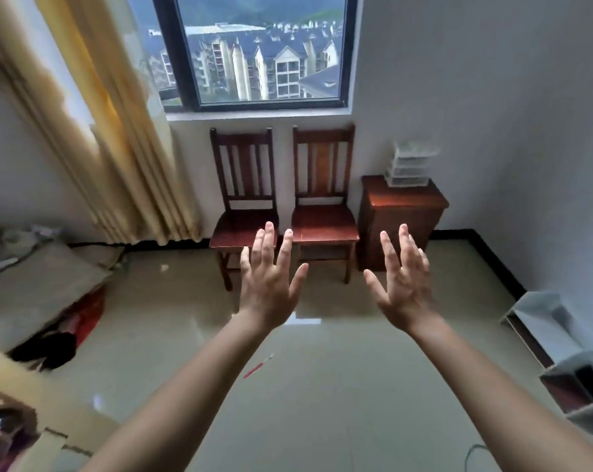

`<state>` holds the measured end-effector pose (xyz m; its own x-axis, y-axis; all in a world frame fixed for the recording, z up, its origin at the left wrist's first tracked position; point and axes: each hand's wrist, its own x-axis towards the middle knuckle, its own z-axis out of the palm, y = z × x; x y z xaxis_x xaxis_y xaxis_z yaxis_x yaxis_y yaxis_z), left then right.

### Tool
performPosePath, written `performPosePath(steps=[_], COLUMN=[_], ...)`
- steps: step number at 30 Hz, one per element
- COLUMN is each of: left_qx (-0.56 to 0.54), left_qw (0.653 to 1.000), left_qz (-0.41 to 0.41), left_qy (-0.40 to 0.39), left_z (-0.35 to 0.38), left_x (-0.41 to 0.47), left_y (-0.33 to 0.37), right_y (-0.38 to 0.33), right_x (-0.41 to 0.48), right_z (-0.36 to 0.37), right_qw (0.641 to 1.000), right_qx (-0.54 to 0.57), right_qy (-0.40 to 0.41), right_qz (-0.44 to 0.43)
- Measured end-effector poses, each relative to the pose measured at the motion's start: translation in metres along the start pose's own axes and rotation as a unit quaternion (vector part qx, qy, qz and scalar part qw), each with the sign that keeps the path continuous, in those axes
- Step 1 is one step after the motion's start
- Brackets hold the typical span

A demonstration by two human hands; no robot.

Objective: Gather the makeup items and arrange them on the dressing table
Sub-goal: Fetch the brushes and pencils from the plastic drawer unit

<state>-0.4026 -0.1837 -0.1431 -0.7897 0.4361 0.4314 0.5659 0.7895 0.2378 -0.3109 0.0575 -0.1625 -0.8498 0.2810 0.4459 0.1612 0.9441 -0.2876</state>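
Note:
My left hand [268, 284] and my right hand [402, 284] are both raised in front of me with fingers spread, holding nothing. A clear plastic drawer organiser [409, 165] stands on a small dark wooden cabinet [402, 223] against the far wall at the right. A thin red and white stick [257, 366] lies on the tiled floor below my left forearm. No other makeup item can be made out.
Two wooden chairs [244, 212] [324, 212] stand side by side under the window. A yellow curtain [107, 137] hangs at the left. Flattened cardboard [39, 287] and bags lie on the left floor. White and grey furniture [557, 338] juts in at the right edge.

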Motion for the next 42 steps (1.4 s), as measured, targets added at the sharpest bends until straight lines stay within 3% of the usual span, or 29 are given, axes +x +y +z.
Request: performPosePath(steps=[6, 14, 23, 32, 37, 42], left_qx=[-0.065, -0.020, -0.036, -0.037, -0.029, -0.025], left_qw=[0.995, 0.990, 0.992, 0.987, 0.971, 0.956], left_qz=[0.039, 0.073, 0.048, 0.079, 0.120, 0.158], left_qy=[-0.057, -0.122, -0.109, -0.137, -0.204, -0.244], left_z=[0.096, 0.228, 0.308, 0.457, 0.522, 0.572], left_x=[0.104, 0.251, 0.432, 0.624, 0.738, 0.826], left_y=[0.049, 0.113, 0.164, 0.168, 0.176, 0.202], right_y=[0.100, 0.251, 0.373, 0.481, 0.534, 0.584], right_x=[0.039, 0.148, 0.334, 0.508, 0.603, 0.675], right_z=[0.021, 0.074, 0.109, 0.207, 0.236, 0.265], right_qw=[0.992, 0.977, 0.977, 0.966, 0.936, 0.896], right_qx=[-0.039, -0.031, -0.033, -0.045, 0.038, 0.149], right_qy=[0.006, -0.034, -0.080, -0.138, -0.179, -0.163], right_qz=[0.116, 0.209, 0.194, 0.215, 0.299, 0.384])
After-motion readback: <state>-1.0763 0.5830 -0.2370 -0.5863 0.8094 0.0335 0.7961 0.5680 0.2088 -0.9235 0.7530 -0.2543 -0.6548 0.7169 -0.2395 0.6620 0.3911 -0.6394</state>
